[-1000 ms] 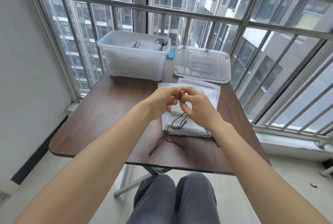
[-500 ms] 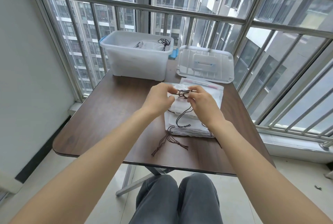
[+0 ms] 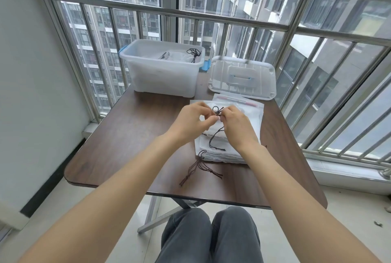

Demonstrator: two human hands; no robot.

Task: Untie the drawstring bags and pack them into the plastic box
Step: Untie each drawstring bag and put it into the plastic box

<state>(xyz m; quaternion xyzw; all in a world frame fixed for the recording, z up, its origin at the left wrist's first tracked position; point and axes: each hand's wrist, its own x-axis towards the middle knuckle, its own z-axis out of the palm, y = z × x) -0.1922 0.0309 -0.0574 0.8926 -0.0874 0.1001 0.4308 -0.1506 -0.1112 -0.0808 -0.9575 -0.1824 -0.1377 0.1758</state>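
High-rise apartment balcony: steel railing point(image 3: 169, 11), tiled floor point(image 3: 131, 209), folding table point(image 3: 127, 142), tower blocks point(image 3: 118, 19) outside.

Dark brown wood-grain table point(image 3: 118, 146), rounded corners, fills frame centre; metal folding legs point(image 3: 156, 218) visible under its near edge. Clear zip-seal packaging sleeve point(image 3: 239, 101) lies flat at table's upper right. Steel balcony railing point(image 3: 169, 11) with vertical bars spans top and right side of frame. High-rise apartment blocks point(image 3: 101, 19) behind it, upper left and centre. Pale wall point(image 3: 27, 93) on left, dark baseboard point(image 3: 53, 176) below. Light tiled floor point(image 3: 349, 220) at bottom. Grey-trousered knees point(image 3: 209, 237) bottom centre.
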